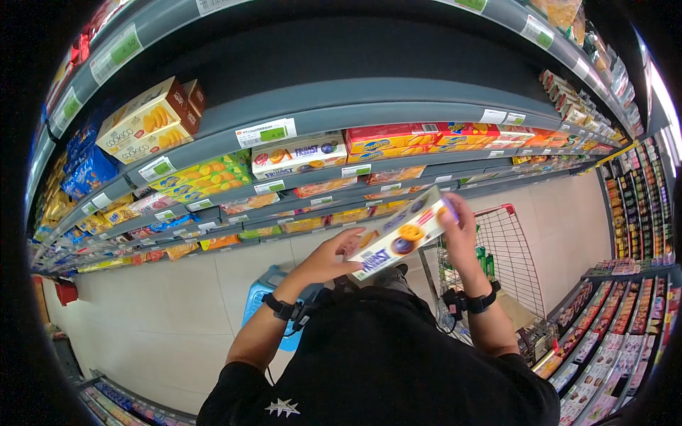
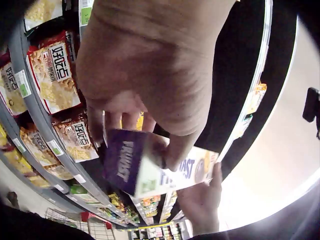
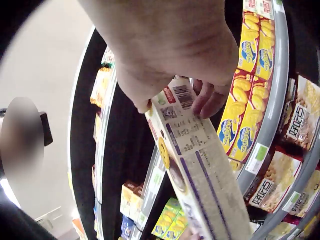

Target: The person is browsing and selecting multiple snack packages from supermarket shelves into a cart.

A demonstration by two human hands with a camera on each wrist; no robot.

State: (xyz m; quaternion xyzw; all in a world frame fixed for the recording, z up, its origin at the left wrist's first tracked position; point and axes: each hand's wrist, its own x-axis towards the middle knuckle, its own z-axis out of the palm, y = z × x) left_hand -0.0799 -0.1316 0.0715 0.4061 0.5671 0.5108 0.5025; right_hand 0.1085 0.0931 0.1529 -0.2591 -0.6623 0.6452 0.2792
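We hold 1 long white biscuit box [image 1: 401,245] aslant above the floor, before the grocery shelf [image 1: 426,112]. Our left hand [image 1: 321,261], partly closed, pinches its left end between thumb and fingers; our right hand [image 1: 462,231] curls round the other end. A blue stool [image 1: 263,280] stands leftward, a wire shopping cart [image 1: 508,248] rightward.

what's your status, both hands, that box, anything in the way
Left grip and right grip both on white box. Box off the shelf, held slantwise. Nothing seen blocking it; shopping cart on the right.
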